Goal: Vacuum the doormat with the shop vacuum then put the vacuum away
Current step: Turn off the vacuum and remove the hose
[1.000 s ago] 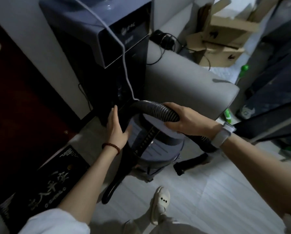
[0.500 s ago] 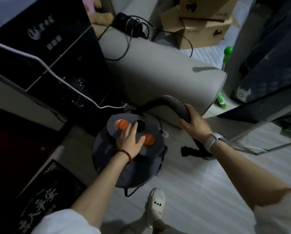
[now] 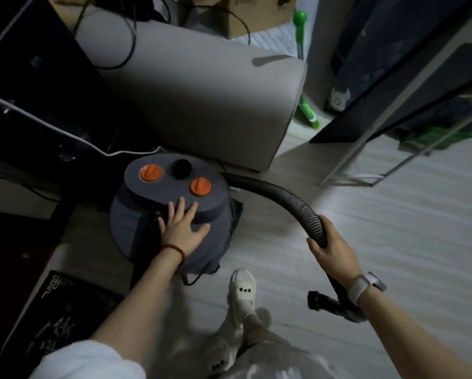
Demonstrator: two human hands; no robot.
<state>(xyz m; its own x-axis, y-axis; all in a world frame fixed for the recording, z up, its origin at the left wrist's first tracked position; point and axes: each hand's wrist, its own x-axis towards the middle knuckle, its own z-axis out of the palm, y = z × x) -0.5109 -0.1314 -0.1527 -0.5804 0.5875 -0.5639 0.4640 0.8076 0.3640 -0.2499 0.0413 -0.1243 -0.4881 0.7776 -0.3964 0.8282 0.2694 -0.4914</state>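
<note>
Doormat (image 3: 62, 321) is seen nearest, dark and printed with pale characters, lying on the floor at the lower left beside the left forearm. Just beyond it the shop vacuum (image 3: 172, 212) stands on pale flooring, and the left hand (image 3: 184, 228) is laid flat on its sloped lid with fingers spread, nothing being gripped. The right hand (image 3: 332, 253) is closed around the ribbed hose (image 3: 292, 203), whose nozzle (image 3: 315, 300) hangs below the wrist, pointing left (toward the shoe, not the mat). The hose is run in an arc from the fist back to the canister. The mat lies left of and nearer than the nozzle, across the body from the holding hand, so a sweep leftward is judged necessary. Farther off, two orange knobs (image 3: 200, 186) and a grey sofa arm (image 3: 202, 86) are visible.
</note>
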